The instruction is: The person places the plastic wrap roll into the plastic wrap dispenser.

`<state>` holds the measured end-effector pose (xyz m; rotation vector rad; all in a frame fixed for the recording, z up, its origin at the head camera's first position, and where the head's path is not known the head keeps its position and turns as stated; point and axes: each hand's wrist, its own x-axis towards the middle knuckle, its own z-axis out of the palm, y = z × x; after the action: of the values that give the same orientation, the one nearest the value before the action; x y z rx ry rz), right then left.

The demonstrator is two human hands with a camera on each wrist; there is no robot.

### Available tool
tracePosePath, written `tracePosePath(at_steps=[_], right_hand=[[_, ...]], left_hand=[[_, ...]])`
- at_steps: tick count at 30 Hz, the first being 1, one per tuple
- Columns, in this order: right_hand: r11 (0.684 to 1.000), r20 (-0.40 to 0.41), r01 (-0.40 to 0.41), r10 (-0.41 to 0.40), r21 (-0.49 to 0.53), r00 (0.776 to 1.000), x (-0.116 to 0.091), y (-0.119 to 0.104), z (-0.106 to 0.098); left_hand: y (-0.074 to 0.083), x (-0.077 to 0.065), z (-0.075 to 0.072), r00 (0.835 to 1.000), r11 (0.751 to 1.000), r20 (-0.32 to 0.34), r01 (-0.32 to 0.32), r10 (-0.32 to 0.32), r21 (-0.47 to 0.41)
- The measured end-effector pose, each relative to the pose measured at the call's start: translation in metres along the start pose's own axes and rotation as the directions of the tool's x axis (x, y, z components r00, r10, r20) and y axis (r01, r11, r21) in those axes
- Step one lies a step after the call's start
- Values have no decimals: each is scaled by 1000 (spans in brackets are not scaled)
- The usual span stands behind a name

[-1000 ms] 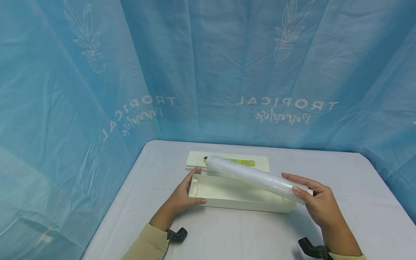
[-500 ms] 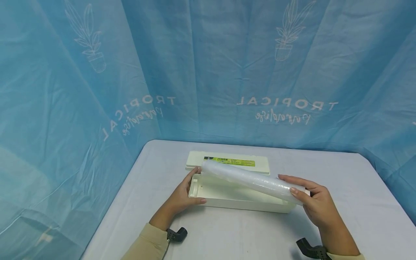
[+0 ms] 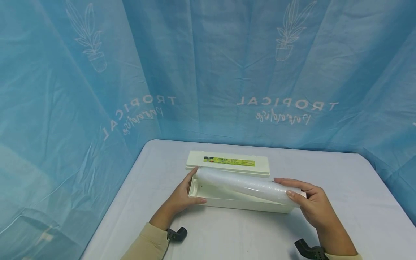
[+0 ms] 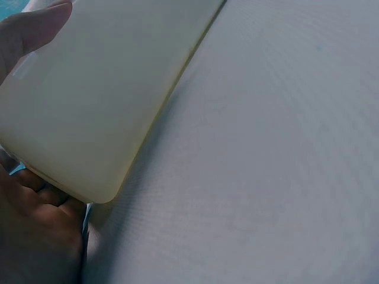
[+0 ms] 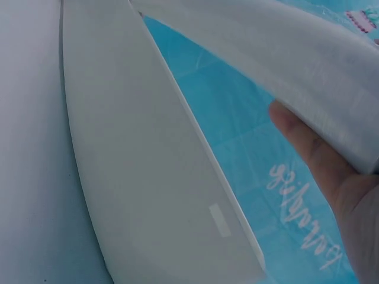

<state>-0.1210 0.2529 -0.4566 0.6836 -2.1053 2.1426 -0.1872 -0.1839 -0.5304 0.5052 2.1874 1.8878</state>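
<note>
A clear-white roll of plastic wrap (image 3: pixel 243 183) slants over a long cream box (image 3: pixel 242 204) that lies with its inside facing up. My right hand (image 3: pixel 313 204) holds the roll's right end, thumb on the near side and fingers on the far side. The roll's left end is low at the box's far left corner, by my left fingertips; whether it touches the box I cannot tell. With thumb and fingers spread around it, my left hand (image 3: pixel 180 195) grips the box's left end. In the right wrist view, a gap shows between the roll (image 5: pixel 278 47) and the box wall (image 5: pixel 136 142).
Behind the box lies its cream lid (image 3: pixel 261 165), bearing a yellow-green label (image 3: pixel 230 161). A white cloth covers the table (image 3: pixel 247 238). Blue printed curtains (image 3: pixel 214 72) hang at the back and left. A black wrist camera (image 3: pixel 177 234) sits on the left wrist, another on the right.
The roll has come down and shifted left, its left end sinking from in front of the lid's label to the box's rim. My right hand moved slightly left with it; the left hand stayed put.
</note>
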Motion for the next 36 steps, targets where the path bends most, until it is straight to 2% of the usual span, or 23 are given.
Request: tracePosePath(at_steps=[2, 14, 21, 28, 36], right_hand=[[1000, 2, -7, 7, -6, 1000, 0, 0, 0], [994, 83, 100, -103, 41, 991, 2, 4, 3], [999, 74, 52, -51, -3, 996, 2, 5, 4], [998, 83, 65, -65, -5, 994, 4, 9, 5], [999, 76, 14, -11, -35, 997, 6, 9, 5]], left_hand=[[0, 0, 0, 1000, 1000, 2, -5, 5, 9], [-3, 1, -1, 1000, 999, -3, -20, 21, 32], [-3, 1, -1, 1000, 999, -2, -29, 29, 39], [0, 0, 0, 1000, 999, -10, -25, 25, 36], [-2, 1, 0, 999, 999, -14, -31, 31, 44]])
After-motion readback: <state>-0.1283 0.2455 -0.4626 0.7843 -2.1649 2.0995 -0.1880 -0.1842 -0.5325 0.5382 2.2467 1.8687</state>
